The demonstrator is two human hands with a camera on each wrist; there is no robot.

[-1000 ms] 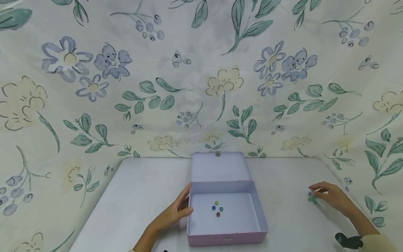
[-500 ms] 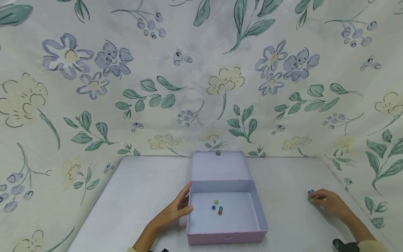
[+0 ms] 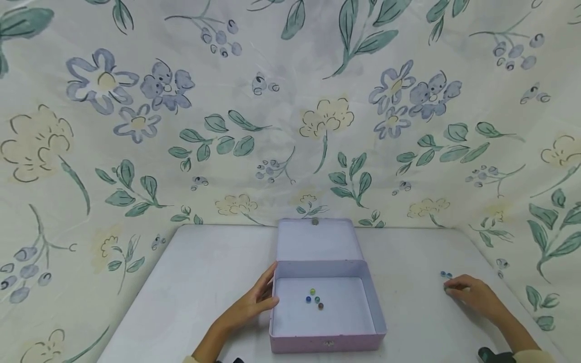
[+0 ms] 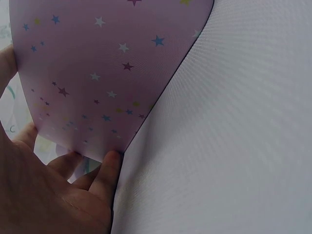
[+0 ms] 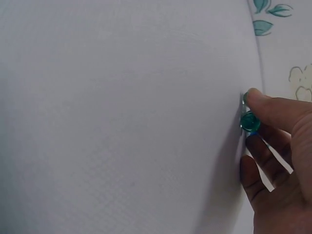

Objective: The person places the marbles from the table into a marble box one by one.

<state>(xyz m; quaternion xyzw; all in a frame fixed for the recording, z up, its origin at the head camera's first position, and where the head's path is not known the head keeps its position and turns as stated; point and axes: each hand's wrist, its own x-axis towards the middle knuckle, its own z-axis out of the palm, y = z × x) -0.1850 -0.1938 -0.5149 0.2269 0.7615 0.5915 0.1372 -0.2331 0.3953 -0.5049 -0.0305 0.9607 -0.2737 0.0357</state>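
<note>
A pink-purple tin box (image 3: 328, 345) with a star pattern stands with its lid (image 3: 317, 241) tipped back. Several small marbles lie on its floor: a yellow-green marble (image 3: 312, 291), a blue one, a green one and a brownish marble (image 3: 321, 306). My left hand (image 3: 250, 301) grips the box's left side, thumb at the rim and fingers reaching to the back corner. At the right of the table my right hand (image 3: 474, 293) pinches at a green marble (image 5: 250, 122), between thumb and fingers. Another green marble (image 5: 245, 99) shows at the thumb tip. Just behind the fingers lie two blue marbles (image 3: 443, 274).
The white table (image 3: 218, 262) carries the box at its middle. A floral cloth (image 3: 281, 101) hangs behind and along both sides, meeting the table's edges. A dark strap (image 3: 495, 355) shows at the right wrist.
My right hand has drawn slightly down toward me, uncovering the blue marbles behind its fingers. The brownish marble in the box has rolled a little to the right. The left hand stays at the box.
</note>
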